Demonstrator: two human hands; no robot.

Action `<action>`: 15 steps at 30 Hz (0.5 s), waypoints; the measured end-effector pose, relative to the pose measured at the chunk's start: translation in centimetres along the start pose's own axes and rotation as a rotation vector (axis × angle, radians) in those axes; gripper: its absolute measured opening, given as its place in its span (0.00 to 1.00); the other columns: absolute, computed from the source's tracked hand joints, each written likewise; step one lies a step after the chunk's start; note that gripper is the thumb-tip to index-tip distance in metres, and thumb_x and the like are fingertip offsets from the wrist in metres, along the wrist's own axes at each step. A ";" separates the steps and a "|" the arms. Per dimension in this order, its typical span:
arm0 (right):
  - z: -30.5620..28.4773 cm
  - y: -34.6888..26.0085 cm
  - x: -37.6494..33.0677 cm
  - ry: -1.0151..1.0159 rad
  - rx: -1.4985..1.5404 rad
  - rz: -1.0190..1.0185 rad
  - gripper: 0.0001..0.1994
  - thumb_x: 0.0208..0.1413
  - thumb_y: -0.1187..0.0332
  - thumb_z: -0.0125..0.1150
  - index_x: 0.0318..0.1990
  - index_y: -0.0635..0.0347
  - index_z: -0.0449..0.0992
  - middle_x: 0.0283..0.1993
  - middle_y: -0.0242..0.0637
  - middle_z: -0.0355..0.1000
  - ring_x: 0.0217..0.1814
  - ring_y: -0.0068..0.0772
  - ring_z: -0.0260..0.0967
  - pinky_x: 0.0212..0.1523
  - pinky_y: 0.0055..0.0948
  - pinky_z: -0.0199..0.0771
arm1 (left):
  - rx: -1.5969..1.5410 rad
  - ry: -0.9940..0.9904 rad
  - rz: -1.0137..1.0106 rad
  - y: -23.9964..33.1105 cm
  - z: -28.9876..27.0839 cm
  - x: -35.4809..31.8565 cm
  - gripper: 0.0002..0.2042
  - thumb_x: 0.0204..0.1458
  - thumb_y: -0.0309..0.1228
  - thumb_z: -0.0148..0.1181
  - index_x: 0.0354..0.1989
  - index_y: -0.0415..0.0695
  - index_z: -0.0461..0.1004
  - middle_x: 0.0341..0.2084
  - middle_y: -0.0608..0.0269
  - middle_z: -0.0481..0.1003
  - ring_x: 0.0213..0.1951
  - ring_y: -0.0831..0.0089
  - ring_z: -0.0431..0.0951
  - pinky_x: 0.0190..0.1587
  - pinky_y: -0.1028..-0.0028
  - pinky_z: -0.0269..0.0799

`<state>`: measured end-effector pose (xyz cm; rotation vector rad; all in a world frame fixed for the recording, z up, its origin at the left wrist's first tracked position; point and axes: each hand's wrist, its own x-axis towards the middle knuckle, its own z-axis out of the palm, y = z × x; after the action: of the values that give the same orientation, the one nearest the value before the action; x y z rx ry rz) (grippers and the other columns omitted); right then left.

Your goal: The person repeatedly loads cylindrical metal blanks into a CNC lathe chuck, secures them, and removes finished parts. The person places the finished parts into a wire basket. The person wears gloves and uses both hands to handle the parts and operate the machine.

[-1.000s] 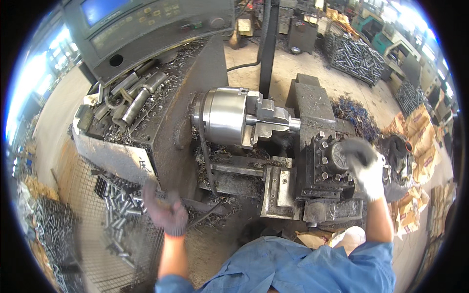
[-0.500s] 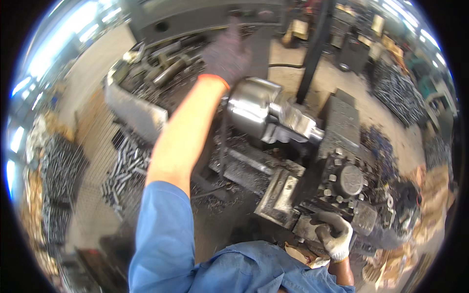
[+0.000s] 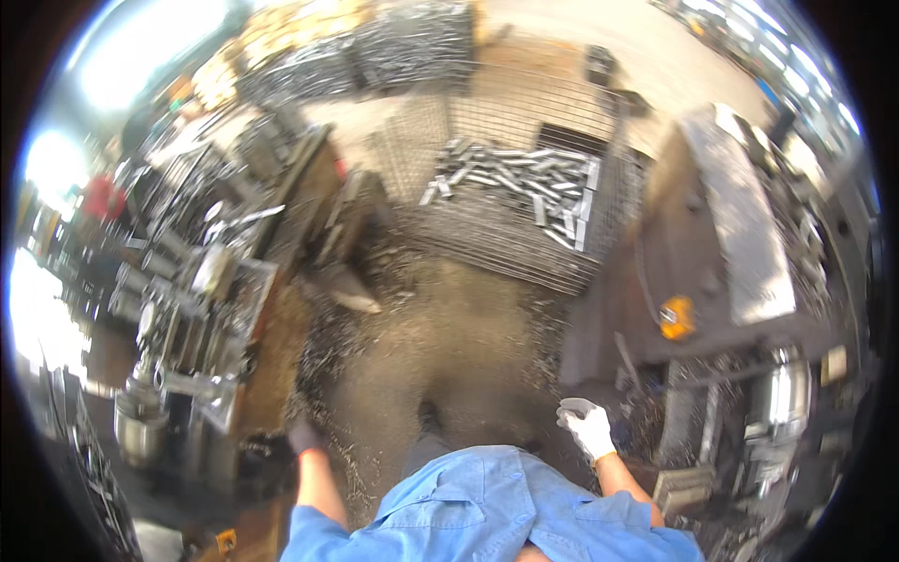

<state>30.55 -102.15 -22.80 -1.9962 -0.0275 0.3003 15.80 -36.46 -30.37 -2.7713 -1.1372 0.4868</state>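
Observation:
My left hand point(image 3: 304, 436), in a dark glove with an orange cuff, hangs low at my left side next to a cluttered workbench point(image 3: 272, 361). Its fingers are dark and smeared, so I cannot make out their shape. On my right, the white-gloved hand point(image 3: 588, 428) is held out at waist height, fingers apart and loosely bent, with nothing visible in it. Nearest to that hand is a lathe point(image 3: 688, 412) covered in metal chips. Its shiny round chuck point(image 3: 785, 393) shows farther right. Ahead, many short metal rods point(image 3: 524, 178) lie in a heap on a wire mesh point(image 3: 487, 248).
Metal shavings point(image 3: 346, 375) litter the floor between bench and lathe. A curved metal guard point(image 3: 740, 220) rises on the right, with a yellow tag-like piece point(image 3: 675, 318) below it. Metal parts and a cylinder point(image 3: 140, 426) crowd the left bench. Stacked bundles point(image 3: 412, 47) stand far ahead.
My view has swung left, away from the lathe, which is now at the right. My left hand has dropped from above the chuck to my side. My right hand has left the lathe's carriage.

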 end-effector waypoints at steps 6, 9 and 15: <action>17.2 -9.2 13.5 -0.442 -0.399 -0.087 0.17 0.60 0.61 0.64 0.50 0.62 0.86 0.49 0.46 0.85 0.52 0.45 0.82 0.54 0.38 0.81 | 0.523 -0.489 -1.122 -33.2 13.2 -12.7 0.25 0.68 0.53 0.51 0.57 0.44 0.81 0.56 0.52 0.82 0.57 0.53 0.81 0.56 0.59 0.79; 25.1 -14.9 16.9 -0.620 -0.515 -0.238 0.19 0.59 0.57 0.65 0.52 0.60 0.86 0.52 0.46 0.84 0.55 0.47 0.82 0.58 0.39 0.80 | 0.199 -0.242 -1.069 -34.2 12.3 -18.1 0.26 0.70 0.49 0.50 0.60 0.38 0.78 0.59 0.40 0.78 0.59 0.51 0.80 0.61 0.56 0.76; 33.9 -21.2 20.6 -0.974 -0.730 -0.402 0.20 0.57 0.55 0.67 0.52 0.57 0.86 0.53 0.46 0.84 0.57 0.47 0.82 0.60 0.38 0.79 | -1.034 1.197 -1.719 -27.4 4.2 -19.7 0.30 0.72 0.50 0.50 0.70 0.37 0.69 0.66 0.37 0.71 0.65 0.49 0.75 0.66 0.56 0.72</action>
<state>45.34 -59.76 -21.55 -2.2652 -1.2886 1.0778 -17.04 -30.79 -23.43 -0.6598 -2.6370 -1.8228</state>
